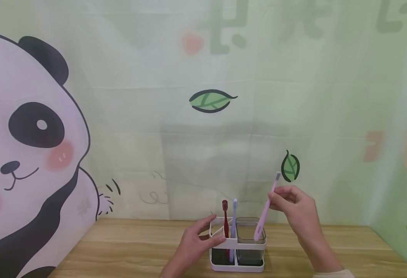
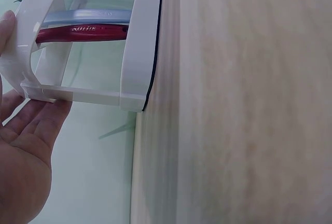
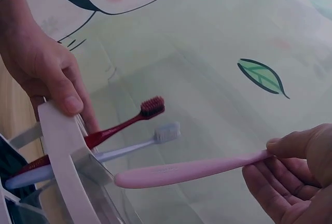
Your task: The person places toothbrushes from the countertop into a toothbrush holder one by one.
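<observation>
A white toothbrush holder (image 1: 248,246) stands upright on the wooden table. My left hand (image 1: 193,243) grips its left side, thumb over the front rail and fingers along the side, as the left wrist view also shows. In the holder's left part lean a dark red toothbrush (image 1: 226,224) and a light blue toothbrush (image 1: 234,220), bristles up. A see-through cup (image 1: 247,233) occupies the right part. Above it, my right hand (image 1: 299,212) pinches a pink toothbrush (image 3: 192,173) near the neck, head up. Its handle end hangs at the cup's rim; whether they touch, I cannot tell.
Behind the wooden tabletop (image 1: 134,247) hangs a pale green cloth (image 1: 137,116) printed with a large panda (image 1: 47,166) and leaves. The table's back edge runs close behind the holder.
</observation>
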### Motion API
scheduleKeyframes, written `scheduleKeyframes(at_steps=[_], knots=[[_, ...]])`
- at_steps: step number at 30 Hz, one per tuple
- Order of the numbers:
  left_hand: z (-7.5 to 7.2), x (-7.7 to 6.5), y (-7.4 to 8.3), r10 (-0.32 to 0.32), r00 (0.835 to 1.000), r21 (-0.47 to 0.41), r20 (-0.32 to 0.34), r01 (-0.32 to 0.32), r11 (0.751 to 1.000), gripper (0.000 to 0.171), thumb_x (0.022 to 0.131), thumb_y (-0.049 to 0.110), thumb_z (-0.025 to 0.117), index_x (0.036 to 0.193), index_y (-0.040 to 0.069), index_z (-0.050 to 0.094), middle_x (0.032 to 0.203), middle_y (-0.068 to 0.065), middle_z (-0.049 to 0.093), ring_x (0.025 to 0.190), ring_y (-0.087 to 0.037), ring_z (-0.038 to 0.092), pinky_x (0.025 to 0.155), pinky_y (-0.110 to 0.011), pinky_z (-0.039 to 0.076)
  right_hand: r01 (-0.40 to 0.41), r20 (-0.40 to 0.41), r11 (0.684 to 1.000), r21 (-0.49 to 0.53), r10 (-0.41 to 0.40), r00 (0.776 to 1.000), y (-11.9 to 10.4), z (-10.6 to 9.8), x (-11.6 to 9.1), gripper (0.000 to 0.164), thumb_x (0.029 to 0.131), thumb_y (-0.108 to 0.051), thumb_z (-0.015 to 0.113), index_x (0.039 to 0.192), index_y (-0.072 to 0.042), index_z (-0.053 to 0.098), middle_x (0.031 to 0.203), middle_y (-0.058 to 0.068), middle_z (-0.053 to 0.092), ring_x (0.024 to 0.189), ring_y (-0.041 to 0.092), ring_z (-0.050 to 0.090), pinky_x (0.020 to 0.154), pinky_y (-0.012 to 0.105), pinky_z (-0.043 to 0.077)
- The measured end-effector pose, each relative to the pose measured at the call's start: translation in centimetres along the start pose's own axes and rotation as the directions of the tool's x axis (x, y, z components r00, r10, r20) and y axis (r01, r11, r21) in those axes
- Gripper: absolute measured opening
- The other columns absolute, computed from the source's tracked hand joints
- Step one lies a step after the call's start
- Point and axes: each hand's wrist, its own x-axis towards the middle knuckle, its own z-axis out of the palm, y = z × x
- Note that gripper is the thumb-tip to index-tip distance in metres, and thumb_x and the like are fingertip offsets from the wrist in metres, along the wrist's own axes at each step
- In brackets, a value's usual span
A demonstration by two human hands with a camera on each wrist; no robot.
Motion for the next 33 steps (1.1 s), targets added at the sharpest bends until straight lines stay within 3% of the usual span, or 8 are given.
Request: scheduleKeyframes(at_steps=[12, 22, 33], knots=[[0.1, 0.2, -0.3, 0.032, 0.999, 0.003, -0.013, -0.032, 0.999, 0.067, 0.091, 0.028, 0.088, 0.148, 0.006, 0.061, 0.15, -0.021, 0.058, 0.132, -0.043, 0.06, 0.101, -0.046, 0.059, 0.019, -0.079, 0.995, 0.097, -0.012, 0.997, 0.1, 2.6, -0.7, 0.029, 0.098, -0.007, 0.078, 0.117, 0.009, 0.063, 0.1, 0.006, 0.077, 0.086, 0.014, 0.077, 0.088, 0.029, 0.063], [0.0, 0.0, -0.2, 0.014, 1.0, 0.006, -0.006, -0.014, 1.0, 0.067, 0.092, 0.029, 0.087, 0.149, 0.007, 0.06, 0.15, -0.02, 0.058, 0.132, -0.043, 0.06, 0.101, -0.049, 0.058, 0.042, -0.103, 0.995, 0.089, -0.032, 0.994, 0.9, 4.3, -1.2, 0.026, 0.098, -0.008, 0.078, 0.115, 0.007, 0.064, 0.104, 0.014, 0.076, 0.087, 0.015, 0.077, 0.088, 0.027, 0.063], [0.0, 0.1, -0.4, 0.051, 0.999, -0.007, -0.013, -0.051, 0.999, 0.066, 0.092, 0.027, 0.087, 0.148, 0.005, 0.061, 0.148, -0.022, 0.059, 0.13, -0.042, 0.061, 0.099, -0.044, 0.06, 0.014, -0.084, 0.997, 0.072, -0.008, 0.996, 1.8, 5.5, -1.4, 0.025, 0.1, -0.01, 0.077, 0.116, 0.006, 0.065, 0.111, 0.018, 0.075, 0.088, 0.013, 0.076, 0.085, 0.025, 0.063]])
